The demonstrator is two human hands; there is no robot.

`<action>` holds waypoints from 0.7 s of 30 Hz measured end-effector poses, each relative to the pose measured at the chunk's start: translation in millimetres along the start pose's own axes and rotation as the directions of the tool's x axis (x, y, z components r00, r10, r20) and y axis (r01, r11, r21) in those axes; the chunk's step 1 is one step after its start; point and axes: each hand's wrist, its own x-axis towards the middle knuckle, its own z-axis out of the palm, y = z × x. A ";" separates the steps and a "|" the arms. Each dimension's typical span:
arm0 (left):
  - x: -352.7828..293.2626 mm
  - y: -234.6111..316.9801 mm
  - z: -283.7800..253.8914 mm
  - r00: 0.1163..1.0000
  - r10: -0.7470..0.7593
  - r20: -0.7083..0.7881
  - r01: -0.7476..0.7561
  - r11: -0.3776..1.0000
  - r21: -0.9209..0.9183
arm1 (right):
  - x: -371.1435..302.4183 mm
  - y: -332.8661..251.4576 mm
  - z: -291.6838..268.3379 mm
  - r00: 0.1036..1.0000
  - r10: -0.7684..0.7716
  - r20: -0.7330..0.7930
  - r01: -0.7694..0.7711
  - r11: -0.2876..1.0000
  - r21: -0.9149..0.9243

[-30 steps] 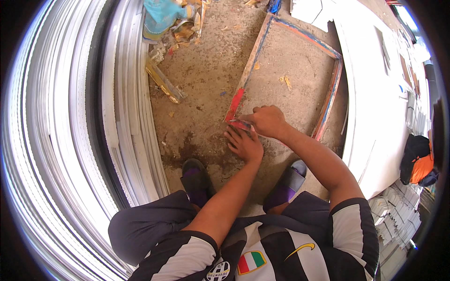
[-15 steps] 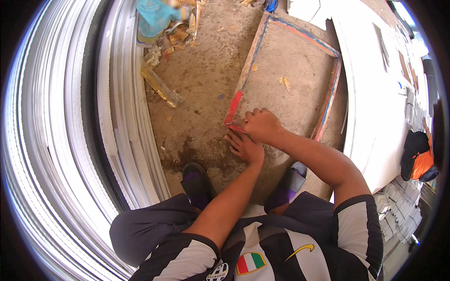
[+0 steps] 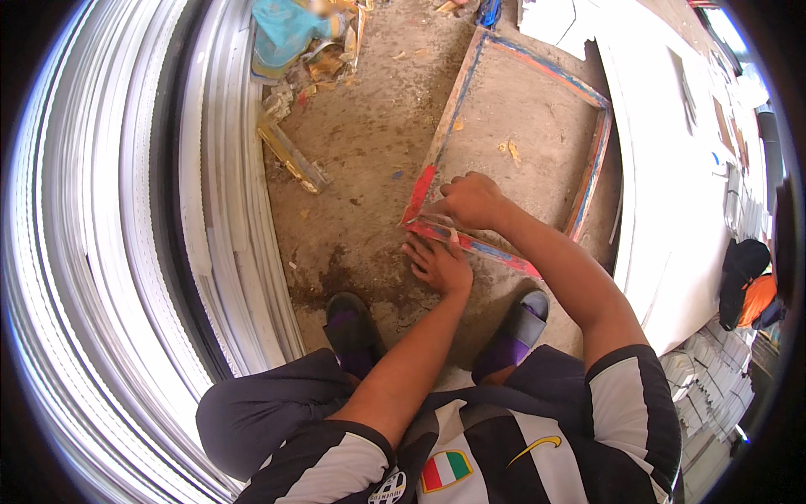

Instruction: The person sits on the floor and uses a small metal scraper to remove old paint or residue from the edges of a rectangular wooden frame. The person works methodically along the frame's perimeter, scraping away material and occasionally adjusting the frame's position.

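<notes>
A rectangular wooden frame (image 3: 454,117) lies flat on the floor, marked with red and blue along its bars. Its near left corner is mostly red. My left hand (image 3: 440,264) lies against the near bar by that corner, fingers spread and thumb over the bar. Just above the same bar, inside the frame, my right hand (image 3: 472,202) is closed. Something thin seems to stick out of it toward the corner, too small to make out.
Long white panels or strips (image 3: 220,168) stand stacked along the left. White sheets (image 3: 651,151) rise at the right. A blue cloth or bag (image 3: 284,38), scraps and a yellowish strip (image 3: 290,156) lie far left. A blue object (image 3: 489,12) touches the frame's far corner. Another person (image 3: 753,281) is at the far right.
My right hand has lifted and shifted right, off the corner, uncovering the red and blue near bar. My left hand stays almost in place.
</notes>
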 end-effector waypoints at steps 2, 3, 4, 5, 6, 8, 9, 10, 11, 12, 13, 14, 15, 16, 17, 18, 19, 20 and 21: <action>0.1 -4.0 5.8 0.999 0.032 -0.019 -0.032 0.999 0.021 | 2.1 0.8 2.3 0.998 0.042 0.043 -0.040 0.998 -0.043; -0.2 -6.1 8.6 0.998 0.049 -0.028 -0.048 0.998 0.033 | 3.6 2.2 3.0 0.998 0.045 0.052 -0.046 0.998 0.029; -1.0 -4.9 7.9 0.998 0.047 -0.033 -0.046 0.999 0.028 | 5.0 5.2 2.4 0.997 0.049 0.060 -0.055 0.993 0.102; -1.5 -3.9 7.1 0.998 0.045 -0.038 -0.045 0.999 0.023 | 6.4 8.7 1.7 0.996 0.052 0.067 -0.063 0.983 0.174; -2.1 -3.3 6.2 0.998 0.043 -0.043 -0.043 0.999 0.018 | 8.4 13.2 2.1 0.994 0.054 0.091 -0.073 0.971 0.226; -2.3 -3.1 3.5 0.998 0.047 -0.032 -0.046 0.999 0.013 | 15.0 23.2 7.7 0.990 0.051 0.132 -0.092 0.941 0.327; -2.4 -2.5 2.5 0.998 0.050 -0.027 -0.050 0.999 0.009 | 18.1 27.5 14.8 0.991 0.030 0.128 -0.075 0.928 0.365; -1.8 -1.3 2.3 0.999 0.045 -0.018 -0.044 0.999 0.007 | 20.9 30.3 18.9 0.992 0.010 0.122 -0.059 0.915 0.398; -1.2 0.1 2.1 0.999 0.040 -0.009 -0.040 0.999 0.005 | 20.6 34.0 22.7 0.993 -0.008 0.116 -0.043 0.901 0.431; -1.1 1.7 2.1 0.999 0.036 0.002 -0.036 0.999 0.002 | 14.0 35.5 28.1 0.995 0.019 0.098 -0.060 0.897 0.439; 0.2 1.1 0.7 1.000 0.029 0.010 -0.029 1.000 0.010 | 9.0 28.9 30.2 0.996 0.035 0.077 -0.066 0.891 0.449; 0.1 0.4 -0.8 1.000 0.022 0.019 -0.023 1.000 0.018 | 6.6 24.4 31.0 0.997 0.053 0.056 -0.073 0.886 0.458; 0.9 0.3 -1.9 0.999 0.017 0.029 -0.018 1.000 0.025 | 7.5 23.6 29.9 0.997 0.064 0.040 -0.075 0.900 0.429; 0.4 -0.9 -1.1 0.999 0.020 0.026 -0.021 0.999 0.030 | 5.2 19.8 25.7 0.997 0.077 0.031 -0.083 0.912 0.402; 0.2 -1.6 -0.1 0.999 0.025 0.024 -0.025 0.999 0.035 | 2.3 16.2 21.3 0.996 0.092 0.021 -0.093 0.923 0.374; -0.2 -2.2 0.9 0.999 0.030 0.023 -0.031 0.999 0.040 | 0.8 11.9 17.2 0.993 0.111 0.045 -0.120 0.912 0.392; -0.6 -4.0 3.4 1.000 0.028 0.008 -0.028 0.999 0.042 | 1.6 3.3 7.5 0.989 0.128 0.068 -0.145 0.901 0.408; 0.0 -3.8 5.6 1.000 0.030 -0.007 -0.030 0.999 0.044 | 0.5 -2.3 -0.6 0.985 0.149 0.090 -0.173 0.890 0.422; 0.2 -3.6 7.7 0.999 0.033 -0.022 -0.032 0.998 0.045 | -3.2 -7.0 -3.4 0.982 0.182 0.041 -0.181 0.879 0.442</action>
